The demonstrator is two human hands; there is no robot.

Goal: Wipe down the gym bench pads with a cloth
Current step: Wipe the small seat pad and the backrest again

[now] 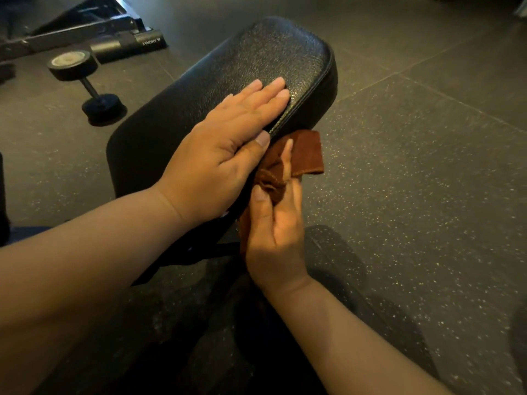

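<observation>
A black textured bench pad (268,55) runs from the lower left toward the upper middle of the head view. My left hand (225,149) lies flat on top of it, fingers straight, thumb at the pad's right edge. My right hand (276,223) is just below that edge and holds a crumpled brown cloth (302,155) against the pad's side. Its thumb and fingers pinch the bunched part of the cloth, and a flat flap sticks out to the right. The pad's underside is hidden.
A black dumbbell (82,81) lies on the dark speckled rubber floor (427,166) at the left. Behind it stands the black metal frame (85,29) of another machine. The bench's frame (185,260) shows dark under the pad.
</observation>
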